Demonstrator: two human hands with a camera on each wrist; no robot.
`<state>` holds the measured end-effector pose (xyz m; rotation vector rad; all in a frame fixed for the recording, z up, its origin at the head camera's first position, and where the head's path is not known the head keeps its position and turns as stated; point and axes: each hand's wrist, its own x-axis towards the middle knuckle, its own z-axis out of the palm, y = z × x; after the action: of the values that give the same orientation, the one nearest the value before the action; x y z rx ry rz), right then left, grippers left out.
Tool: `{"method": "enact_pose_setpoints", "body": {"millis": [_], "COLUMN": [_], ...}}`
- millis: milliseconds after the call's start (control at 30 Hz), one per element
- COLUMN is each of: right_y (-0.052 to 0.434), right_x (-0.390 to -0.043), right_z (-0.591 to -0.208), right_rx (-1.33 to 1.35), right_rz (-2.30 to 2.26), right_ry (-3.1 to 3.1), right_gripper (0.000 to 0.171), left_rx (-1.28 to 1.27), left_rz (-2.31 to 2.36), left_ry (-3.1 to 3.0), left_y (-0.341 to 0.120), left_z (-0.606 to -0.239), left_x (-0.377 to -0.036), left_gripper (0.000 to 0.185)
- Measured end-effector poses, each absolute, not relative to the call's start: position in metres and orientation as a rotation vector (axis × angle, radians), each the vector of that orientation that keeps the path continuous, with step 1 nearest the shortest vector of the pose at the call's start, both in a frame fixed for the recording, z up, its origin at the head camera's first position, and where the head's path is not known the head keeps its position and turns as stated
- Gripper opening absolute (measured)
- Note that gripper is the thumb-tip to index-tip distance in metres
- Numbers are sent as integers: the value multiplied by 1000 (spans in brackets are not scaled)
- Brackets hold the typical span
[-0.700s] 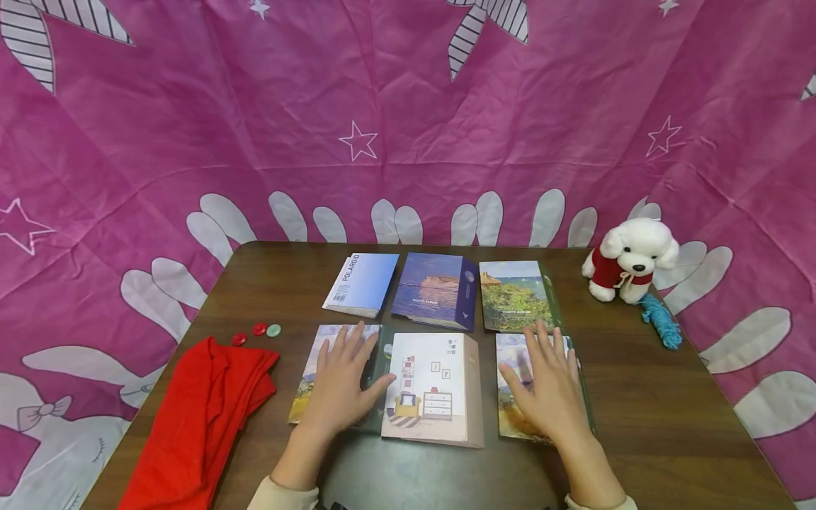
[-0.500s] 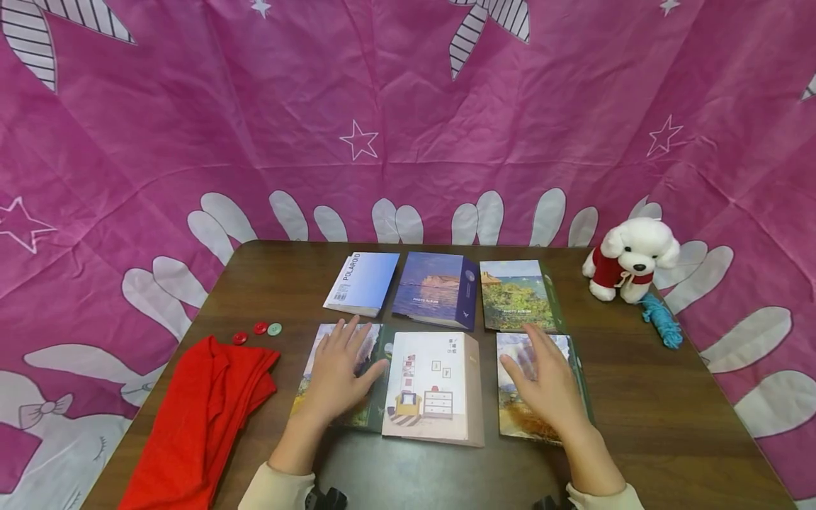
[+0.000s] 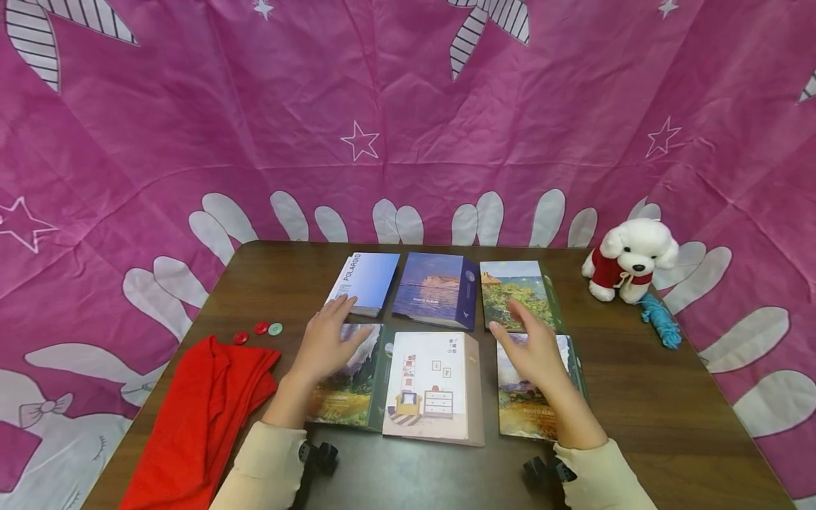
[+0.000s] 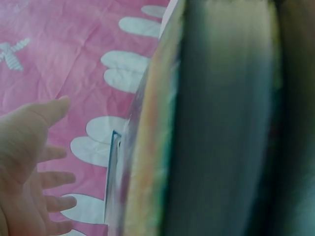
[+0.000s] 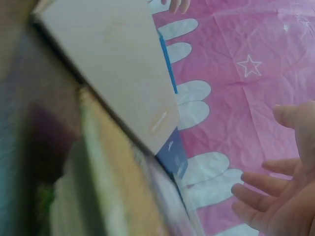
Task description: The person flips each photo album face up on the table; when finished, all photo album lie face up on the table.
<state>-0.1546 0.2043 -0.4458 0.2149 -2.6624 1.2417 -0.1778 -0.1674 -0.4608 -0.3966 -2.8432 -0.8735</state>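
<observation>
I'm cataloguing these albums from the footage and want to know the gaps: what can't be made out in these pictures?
- Head view: the left hand covers the top of the front-left album; whether it touches is unclear.
- Head view: the right hand hides part of the front-right album.
- Head view: cover lettering on the dark blue album is too small to read.
- Both wrist views: album edges are blurred, so titles cannot be told.

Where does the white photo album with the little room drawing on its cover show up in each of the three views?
Head: the white album lies in the middle of the near row, between the left hand and the right hand.
Left wrist: not recognisable; only blurred album edges fill the frame.
Right wrist: its pale side fills the upper left.
Shared landmark: the pink curtain with white ovals, at and.
</observation>
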Motion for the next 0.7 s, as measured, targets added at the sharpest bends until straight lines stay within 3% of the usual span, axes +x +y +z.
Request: {"method": "enact_pose_setpoints", "body": {"millis": [500, 700], "right_y": [143, 111], "right_x": [-215, -239], "right_z": [-430, -436], "right_rx": [253, 193], "right_rz": [1733, 1982], "right_ry": [-2549, -2604], "right_gripper": [52, 56], "left_rx": [-317, -277], "left_rz": [-1155, -1233], "left_ry": [-2777, -2782], "left_y": [-179, -178], "left_z": [-459, -464], "left_x": [-224, -240], "left_gripper": [65, 63]}}
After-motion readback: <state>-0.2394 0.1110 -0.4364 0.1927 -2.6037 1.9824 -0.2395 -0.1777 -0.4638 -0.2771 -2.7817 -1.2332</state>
